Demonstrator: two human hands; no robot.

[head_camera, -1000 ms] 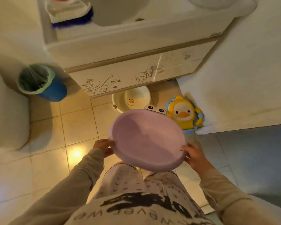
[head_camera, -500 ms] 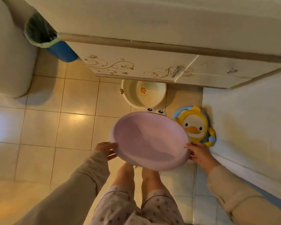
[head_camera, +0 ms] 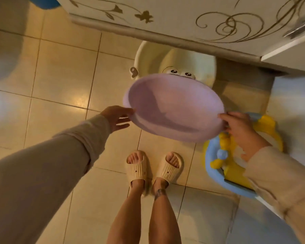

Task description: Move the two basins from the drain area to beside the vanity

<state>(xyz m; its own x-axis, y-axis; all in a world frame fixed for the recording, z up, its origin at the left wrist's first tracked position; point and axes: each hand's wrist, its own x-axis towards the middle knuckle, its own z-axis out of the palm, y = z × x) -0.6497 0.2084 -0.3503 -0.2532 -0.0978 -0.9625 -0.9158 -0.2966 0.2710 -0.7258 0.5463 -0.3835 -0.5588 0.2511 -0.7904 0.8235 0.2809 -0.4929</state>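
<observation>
Lower now, round pink basin (head_camera: 173, 108), empty.

1 head-worn wide-angle view looks steeply down, close above the tiled floor (head_camera: 60, 81), facing the cabinet front (head_camera: 174, 18) at the frame's top edge.

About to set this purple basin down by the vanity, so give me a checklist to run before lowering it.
1. Left hand on rim: ok, fingers at the purple basin edge.
2. Right hand on rim: ok, gripping the opposite edge.
3. Basin empty: ok, nothing visible inside.
4. Cream basin directly beyond, partly under the vanity: ok for nesting; fit cannot tell.
5. Duck seat on the floor under the right hand: not ok, crowds the right side.
6. Feet clear of the drop spot: ok.
</observation>
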